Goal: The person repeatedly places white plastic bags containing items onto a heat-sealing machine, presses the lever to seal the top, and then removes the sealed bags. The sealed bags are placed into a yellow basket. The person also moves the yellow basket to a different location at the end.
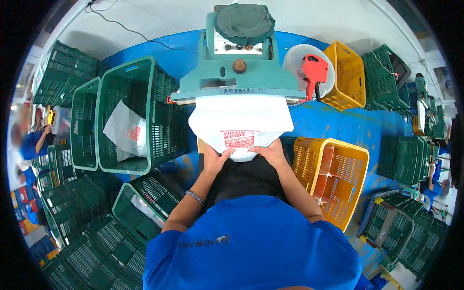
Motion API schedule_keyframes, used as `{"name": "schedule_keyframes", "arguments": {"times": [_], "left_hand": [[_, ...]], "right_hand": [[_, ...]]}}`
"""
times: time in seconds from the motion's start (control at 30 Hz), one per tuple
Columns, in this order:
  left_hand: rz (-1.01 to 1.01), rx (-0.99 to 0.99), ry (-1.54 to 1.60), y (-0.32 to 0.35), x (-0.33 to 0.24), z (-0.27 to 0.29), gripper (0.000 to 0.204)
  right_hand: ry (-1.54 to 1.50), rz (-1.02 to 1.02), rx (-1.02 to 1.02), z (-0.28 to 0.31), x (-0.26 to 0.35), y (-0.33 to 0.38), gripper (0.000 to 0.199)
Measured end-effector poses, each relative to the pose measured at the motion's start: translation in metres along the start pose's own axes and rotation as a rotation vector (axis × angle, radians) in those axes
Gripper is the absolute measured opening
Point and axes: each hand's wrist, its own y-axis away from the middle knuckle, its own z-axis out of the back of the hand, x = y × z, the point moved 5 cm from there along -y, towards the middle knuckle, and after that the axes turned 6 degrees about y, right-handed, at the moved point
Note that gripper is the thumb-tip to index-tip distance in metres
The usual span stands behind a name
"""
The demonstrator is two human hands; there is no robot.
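Note:
A white plastic bag [240, 116] with red print lies in front of me, its far edge at the front bar of a green sealing machine [237, 75]. My left hand [216, 158] grips the near left corner of the bag, thumb on top and the other fingers mostly hidden below. At the near right corner my right hand [271, 153] holds it in the same way. The bag bulges a little between the hands; its contents are hidden. Dark cloth [245, 23] covers the top of the machine.
Left of me, a large green crate [149, 116] holds another white bag [126, 129]. A yellow crate [345, 179] with orange-brown packs stands close to my right arm. Beyond the machine's right end, a red label gun [315, 70] rests on a white round bucket [294, 57]. Stacked green crates surround the area.

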Motion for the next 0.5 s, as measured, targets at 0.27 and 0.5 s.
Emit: {"name": "schedule_keyframes", "arguments": {"times": [0.27, 0.5], "left_hand": [[0.003, -0.013, 0.032, -0.001, -0.007, 0.002, 0.056], [0.122, 0.013, 0.043, 0.003, 0.016, 0.0, 0.07]], "right_hand": [[0.047, -0.012, 0.01, 0.001, 0.006, 0.0, 0.077], [0.081, -0.048, 0.024, 0.0, 0.004, 0.0, 0.073]]}}
